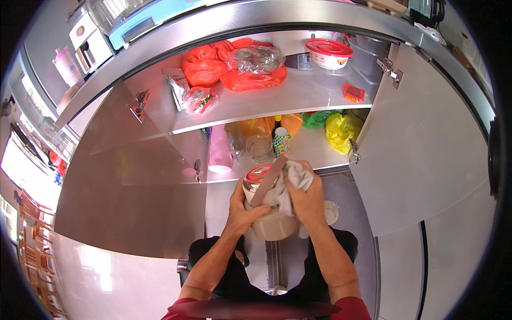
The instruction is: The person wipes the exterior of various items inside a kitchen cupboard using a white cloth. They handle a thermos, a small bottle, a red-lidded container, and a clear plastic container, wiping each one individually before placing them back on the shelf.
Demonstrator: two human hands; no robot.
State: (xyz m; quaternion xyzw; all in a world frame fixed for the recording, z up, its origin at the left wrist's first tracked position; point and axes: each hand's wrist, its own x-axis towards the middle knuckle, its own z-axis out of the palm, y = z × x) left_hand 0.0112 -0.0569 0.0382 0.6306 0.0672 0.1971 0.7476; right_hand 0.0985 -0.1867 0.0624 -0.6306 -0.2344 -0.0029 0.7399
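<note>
Between my hands, in front of the open cabinet, is a cream round container [274,225] with a flat brownish-pink handle [270,180] slanting across it. A red-rimmed top [258,173] shows at its far left side; I cannot tell its exact kind. My left hand [241,212] is closed round the container's left side, its thumb lying toward the front. My right hand [308,199] is closed on a whitish cloth [294,186], pressed against the container's right side by the handle. The cloth hides part of the container and the right fingertips.
Both cabinet doors [133,181] [421,144] stand open. The upper shelf [266,104] bears red bags [205,66] and a red-lidded tub [329,53]. Below are a pink cylinder [220,149], a glass jar [260,148], a dark bottle [277,128] and a yellow bag [342,132]. A metal-edged counter [240,22] overhangs.
</note>
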